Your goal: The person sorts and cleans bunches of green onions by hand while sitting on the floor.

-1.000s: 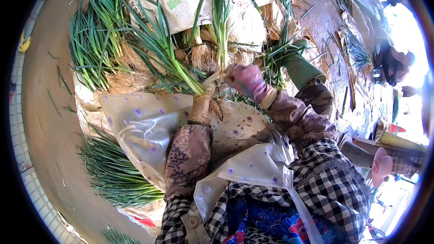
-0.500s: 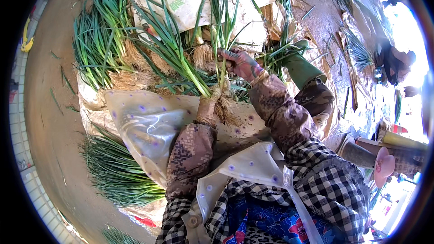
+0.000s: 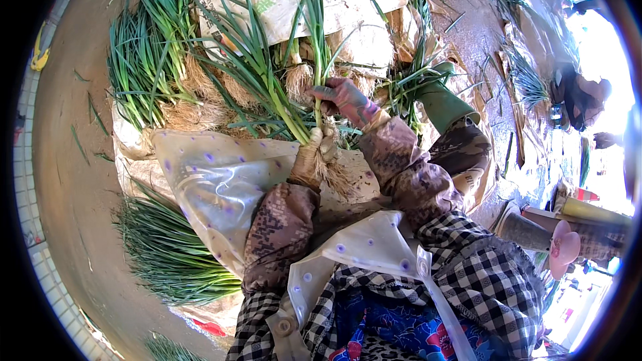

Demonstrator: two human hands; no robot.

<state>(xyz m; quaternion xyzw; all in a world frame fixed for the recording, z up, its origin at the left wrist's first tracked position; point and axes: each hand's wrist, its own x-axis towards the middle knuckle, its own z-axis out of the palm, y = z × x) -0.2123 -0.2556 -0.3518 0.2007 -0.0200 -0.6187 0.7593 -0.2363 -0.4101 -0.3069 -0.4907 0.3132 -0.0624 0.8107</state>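
My left hand (image 3: pixel 310 155), in a pale glove or wrapping, is closed round the root ends of several green onions (image 3: pixel 289 120), whose leaves fan up and to the left. Stringy roots hang beside that hand. Above it, my right hand (image 3: pixel 342 99), stained with colour, pinches the stalk of an upright green onion (image 3: pixel 319 60) between thumb and fingers. That stalk's lower end meets the roots at my left hand. Beneath both hands a clear plastic apron (image 3: pixel 221 174) with purple dots spreads over my lap.
Bundles of green onions (image 3: pixel 150 60) lie at the far left with roots toward me, and another bundle (image 3: pixel 177 247) sits near left. Printed sacking (image 3: pixel 287 0) covers a pile ahead. A green boot (image 3: pixel 447 103) is right of my hands. Other people (image 3: pixel 582 97) are at far right.
My right hand has moved slightly left and down along the upright green onion, which now stands more to the left. My left hand keeps its hold in nearly the same place.
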